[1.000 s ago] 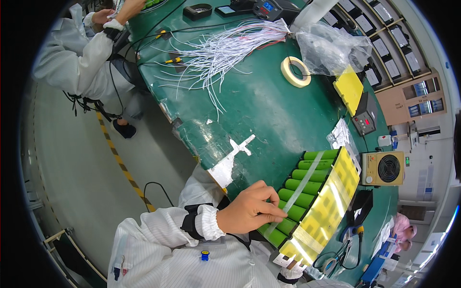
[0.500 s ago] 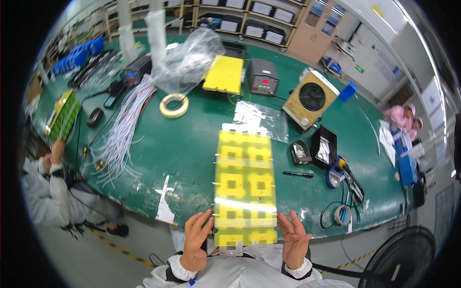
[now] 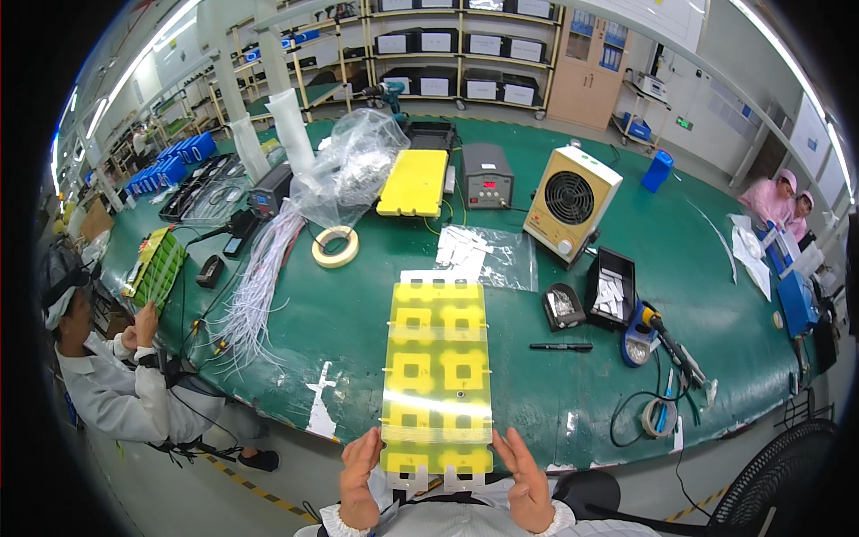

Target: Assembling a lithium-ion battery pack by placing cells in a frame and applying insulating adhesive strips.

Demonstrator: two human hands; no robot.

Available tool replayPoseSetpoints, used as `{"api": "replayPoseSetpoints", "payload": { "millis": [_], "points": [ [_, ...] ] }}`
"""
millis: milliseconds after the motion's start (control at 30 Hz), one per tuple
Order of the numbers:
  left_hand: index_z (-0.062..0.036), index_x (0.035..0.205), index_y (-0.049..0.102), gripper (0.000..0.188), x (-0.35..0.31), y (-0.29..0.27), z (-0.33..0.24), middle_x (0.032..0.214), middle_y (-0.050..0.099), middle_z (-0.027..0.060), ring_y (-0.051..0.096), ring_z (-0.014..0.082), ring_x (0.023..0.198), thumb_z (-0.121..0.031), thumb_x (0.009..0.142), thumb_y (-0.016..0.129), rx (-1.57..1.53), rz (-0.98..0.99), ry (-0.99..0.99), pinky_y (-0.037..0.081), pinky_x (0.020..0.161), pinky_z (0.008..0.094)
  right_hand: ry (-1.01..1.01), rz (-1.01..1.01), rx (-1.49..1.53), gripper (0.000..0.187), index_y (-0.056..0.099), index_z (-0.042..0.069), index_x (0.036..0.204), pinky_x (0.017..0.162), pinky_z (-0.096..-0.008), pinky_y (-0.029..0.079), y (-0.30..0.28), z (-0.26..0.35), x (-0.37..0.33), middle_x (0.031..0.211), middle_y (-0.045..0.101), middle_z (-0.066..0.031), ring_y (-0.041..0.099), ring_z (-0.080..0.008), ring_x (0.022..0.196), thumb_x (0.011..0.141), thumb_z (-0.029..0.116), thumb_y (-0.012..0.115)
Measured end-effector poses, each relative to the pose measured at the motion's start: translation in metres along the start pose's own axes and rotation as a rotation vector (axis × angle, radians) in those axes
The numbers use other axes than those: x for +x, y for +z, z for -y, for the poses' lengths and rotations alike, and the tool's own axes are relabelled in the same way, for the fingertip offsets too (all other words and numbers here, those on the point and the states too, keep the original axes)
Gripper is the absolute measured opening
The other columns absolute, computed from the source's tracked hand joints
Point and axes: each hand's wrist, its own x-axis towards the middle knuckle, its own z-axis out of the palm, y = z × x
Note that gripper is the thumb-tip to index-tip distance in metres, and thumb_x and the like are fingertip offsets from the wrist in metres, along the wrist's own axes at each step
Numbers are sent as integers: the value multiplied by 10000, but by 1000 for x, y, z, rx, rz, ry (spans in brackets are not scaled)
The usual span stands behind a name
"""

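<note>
A yellow rectangular panel [image 3: 437, 358] with square cut-outs, under a clear glossy sheet, lies lengthwise before me, its near end at the table's front edge. White tabs show at both ends, and thin bands run across it. Flanking its near end, my left hand [image 3: 360, 483] is at the left side with fingers stretched out and fairly close together. My right hand [image 3: 526, 483] mirrors it at the right side, fingers extended, fingertips by the panel's edge. Neither hand is wrapped around anything; whether the fingertips press on the panel cannot be made out.
Beyond the panel lie white strips [image 3: 463, 249] on a plastic bag and a masking tape roll [image 3: 335, 247]. Rightward are a marker [image 3: 561, 346], black bins [image 3: 612, 288], an ionizing fan [image 3: 573, 204] and a soldering iron [image 3: 673, 345]. White wires [image 3: 255, 304] and a seated co-worker [image 3: 116, 376] are left.
The view has tilted upward, so more shelving shows. Relative to the table items, the panel sits a little farther left and nearer me. Both hands stay beside its near end.
</note>
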Motion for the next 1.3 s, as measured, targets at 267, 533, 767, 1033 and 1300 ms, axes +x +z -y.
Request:
{"api": "replayPoseSetpoints", "payload": {
  "millis": [267,533,767,1033,1300],
  "points": [
    [115,1474,399,958,3,-4,-2,1475,489,235,473,290,1333,-680,1010,132,204,-5,108,322,1152,383,309,78,-1,688,344,-34,1516,1133,-369,334,-31,-92,-30,1534,414,-217,427,-296,1407,1044,438,512],
    [102,1386,503,794,21,2,-1,1298,636,211,520,316,1323,-570,1051,244,332,-38,222,299,1091,407,125,206,-38,854,148,-41,1585,1208,-397,196,-31,-64,-10,1652,196,-211,232,-324,1521,1036,560,403],
    [-136,1415,558,531,-17,-4,107,1300,655,91,551,284,1271,-353,939,642,632,-126,179,388,1044,514,208,191,-135,870,157,-33,1588,1176,-368,254,-3,1,-8,1619,289,-220,306,-311,1489,1024,577,415],
    [-171,1464,533,581,7,-10,62,1378,616,88,517,293,1330,-370,930,642,495,-29,165,339,1111,530,100,139,-203,768,222,-50,1570,1132,-344,319,-20,-28,-10,1609,319,-191,398,-269,1426,1057,476,446],
    [-3,1172,708,657,19,-98,290,1257,656,194,618,362,1168,-579,1025,429,-292,-109,-442,483,924,465,-129,32,378,419,518,45,1373,1148,-539,322,26,-31,5,1571,343,-271,385,-457,1422,1033,284,569]
  ]
}}
